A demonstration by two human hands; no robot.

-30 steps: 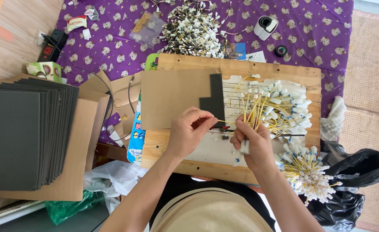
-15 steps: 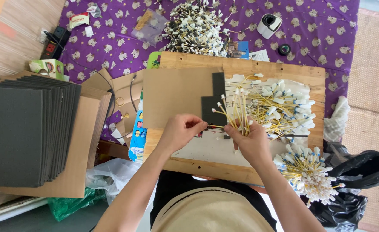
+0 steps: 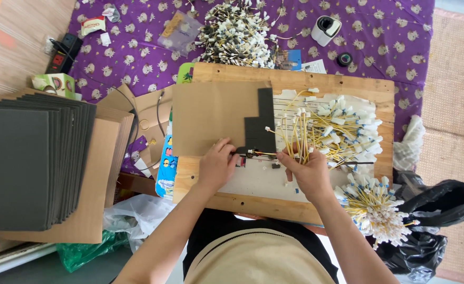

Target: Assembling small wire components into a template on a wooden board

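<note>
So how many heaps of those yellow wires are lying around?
3: one wire heap on the purple cloth, one wire pile on the board, one wire bunch off its right corner. Others may be hidden.

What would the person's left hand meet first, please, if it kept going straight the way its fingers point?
The left hand points up and rightward across the wooden board. Its fingertips already touch the thin wire; just beyond lie the dark foam pieces, probably met next, though height is unclear.

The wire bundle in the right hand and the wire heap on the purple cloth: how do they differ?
The wire bundle is small and stands fanned upward from the right hand; the wire heap is large, tangled and lies untouched. The bundle is over the wooden board; the heap rests on the purple cloth beyond it. Both are yellow wires with white ends.
</note>
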